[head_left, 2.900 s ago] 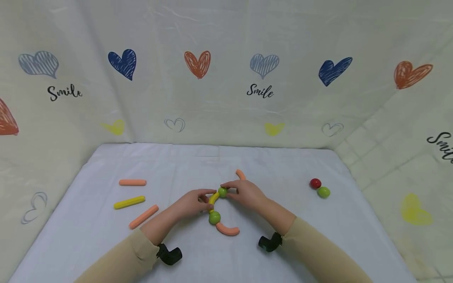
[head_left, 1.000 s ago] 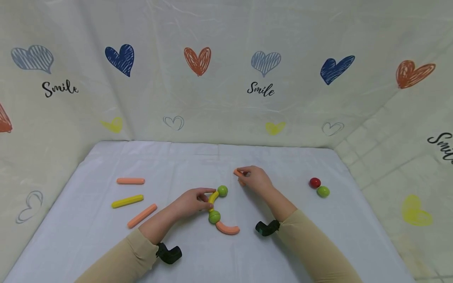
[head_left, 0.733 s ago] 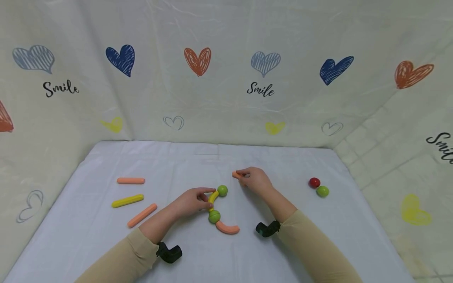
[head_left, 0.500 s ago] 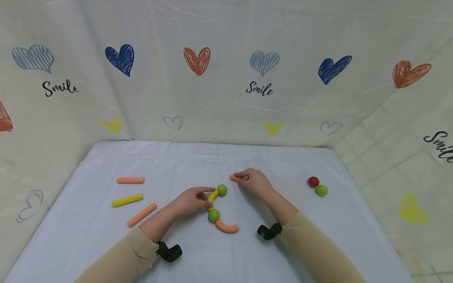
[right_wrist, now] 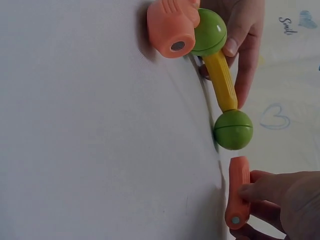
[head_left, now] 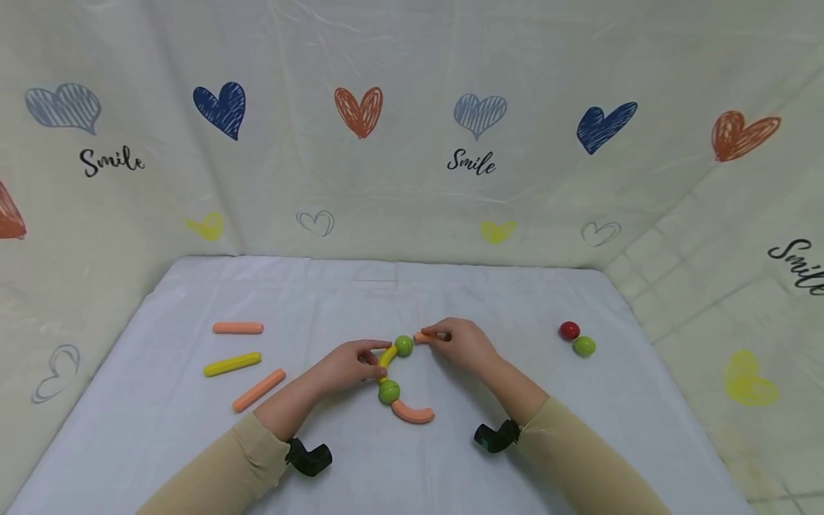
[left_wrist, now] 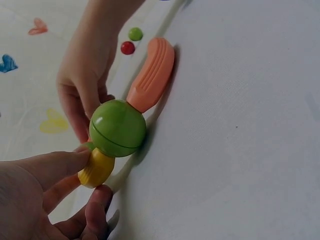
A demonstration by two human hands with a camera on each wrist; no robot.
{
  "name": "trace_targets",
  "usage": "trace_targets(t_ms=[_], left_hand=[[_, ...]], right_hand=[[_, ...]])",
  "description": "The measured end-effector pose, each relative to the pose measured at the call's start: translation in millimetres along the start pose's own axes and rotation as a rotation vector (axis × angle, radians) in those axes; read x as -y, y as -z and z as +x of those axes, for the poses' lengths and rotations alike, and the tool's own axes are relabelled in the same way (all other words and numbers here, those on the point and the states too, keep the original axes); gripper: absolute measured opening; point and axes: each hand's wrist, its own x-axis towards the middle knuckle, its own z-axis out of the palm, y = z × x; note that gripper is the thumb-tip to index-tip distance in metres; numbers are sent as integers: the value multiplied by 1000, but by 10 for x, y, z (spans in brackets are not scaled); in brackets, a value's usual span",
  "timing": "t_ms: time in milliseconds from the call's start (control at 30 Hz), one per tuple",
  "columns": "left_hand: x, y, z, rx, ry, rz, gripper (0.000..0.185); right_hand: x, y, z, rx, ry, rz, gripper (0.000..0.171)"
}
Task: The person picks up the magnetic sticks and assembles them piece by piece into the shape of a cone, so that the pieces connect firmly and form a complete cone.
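Observation:
My left hand [head_left: 350,368] pinches a curved yellow magnetic rod [head_left: 385,359] between thumb and fingers. A green ball [head_left: 404,345] sits at the rod's far end. At its near end is another green ball [head_left: 389,392], from which a curved salmon magnetic rod [head_left: 413,413] runs rightward. My right hand [head_left: 463,347] pinches a second curved salmon rod [right_wrist: 238,192], partly covered by the fingers. In the right wrist view, a small gap separates this rod from the far green ball [right_wrist: 233,130]. A round metal disc [right_wrist: 177,46] shows on the joined salmon rod's end.
To the left on the white-covered table [head_left: 360,465] lie a straight salmon rod [head_left: 238,328], a straight yellow rod [head_left: 232,364] and another straight salmon rod [head_left: 259,390]. A red ball [head_left: 569,330] and a green ball [head_left: 584,346] sit at the right.
My right hand let go of the far green ball, took the curved salmon rod lying behind it, then brought it nearer and leftward to that ball. My left hand kept its grip on the yellow rod.

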Motion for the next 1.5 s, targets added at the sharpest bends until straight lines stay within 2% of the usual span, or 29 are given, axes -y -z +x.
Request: trace_targets(t_ms=[333,533,733,900,1033,1233,1500], left_hand=[[26,-40,28,7,-28,-1,51],[4,-36,20,-4,-11,-9,49],[-20,-19,19,-20,-28,-2,48],[-39,-4,90,-49,-24,25,48],[-113,29,170,-59,-18,81,49],[-213,79,336,-15,-46,149,48],[-299,87,516,81,-103,233,42]], right_hand=[[-5,-28,-27,-5,18,9,23],[-24,18,-37,-1,-17,9,28],[-26,73,-48,8,-68,29,30],[-39,76,-74,18,-113,8,30],[-54,51,-104,23,-128,-15,30],[-63,3,-131,34,-143,-18,32],[-43,-22,-151,17,-127,1,33]])
